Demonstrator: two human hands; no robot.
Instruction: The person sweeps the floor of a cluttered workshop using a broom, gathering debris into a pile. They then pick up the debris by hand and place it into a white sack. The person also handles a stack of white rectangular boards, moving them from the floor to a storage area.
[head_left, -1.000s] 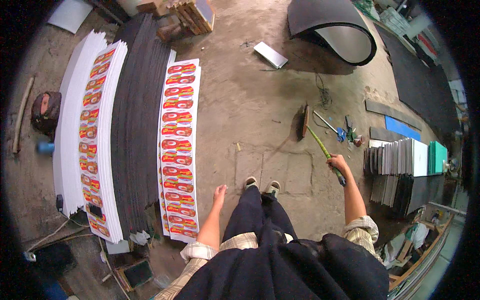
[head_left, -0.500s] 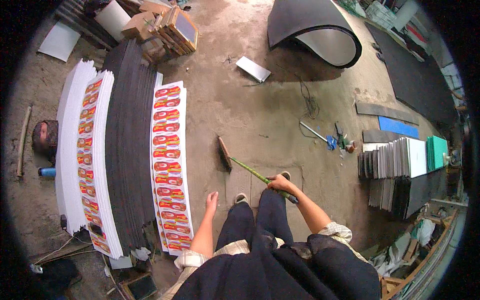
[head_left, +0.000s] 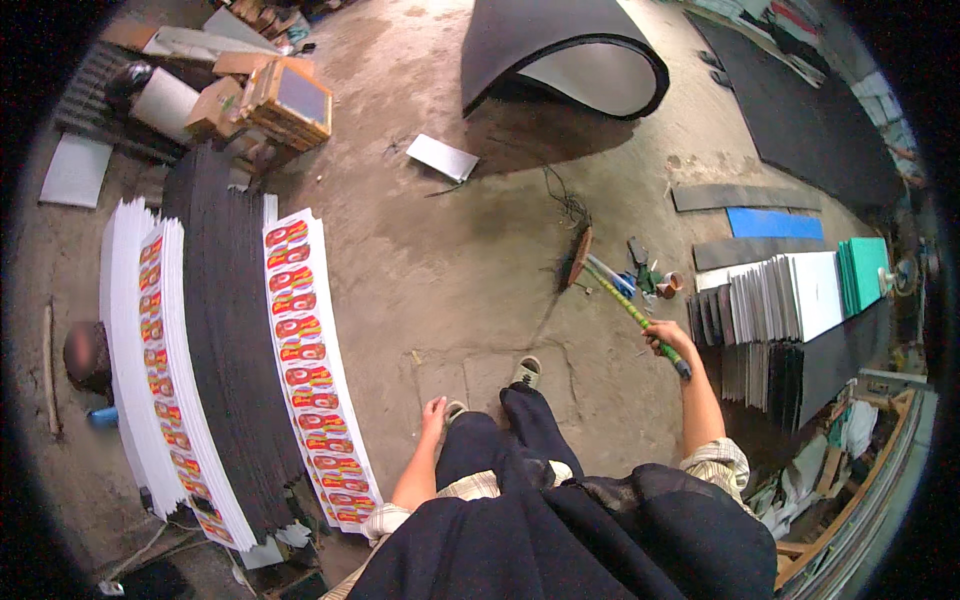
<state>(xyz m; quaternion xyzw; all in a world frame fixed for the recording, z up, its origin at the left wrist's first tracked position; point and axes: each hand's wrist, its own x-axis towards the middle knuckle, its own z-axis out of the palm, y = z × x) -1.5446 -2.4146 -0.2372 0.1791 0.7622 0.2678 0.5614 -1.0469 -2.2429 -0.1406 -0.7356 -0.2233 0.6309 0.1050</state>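
My right hand (head_left: 667, 338) is wrapped round the green-and-yellow handle of a short broom (head_left: 635, 315), reaching out to my right. The broom's reddish-brown head (head_left: 580, 257) is low over the floor; whether its bristles touch I cannot tell. Close by the head lie a tangle of black cable (head_left: 566, 200) and a small heap of litter (head_left: 650, 280) with blue, dark and brownish pieces. Beside my left thigh hangs my left hand (head_left: 433, 412), open and holding nothing, its fingers loosely stretched.
Tall stacks of printed white sheets (head_left: 310, 380) and black sheets (head_left: 235, 340) stand on my left. A large curled black sheet (head_left: 570, 60) and a white box (head_left: 442, 158) lie ahead. On the right are stacked boards (head_left: 800, 300) and a scrap-filled wooden frame (head_left: 850, 470). Another person (head_left: 88, 355) is at far left.
My right hand has swung the broom outward to the right, bringing its head beside the litter. My view has turned rightward, and my feet have shifted. My left hand stays by my thigh.
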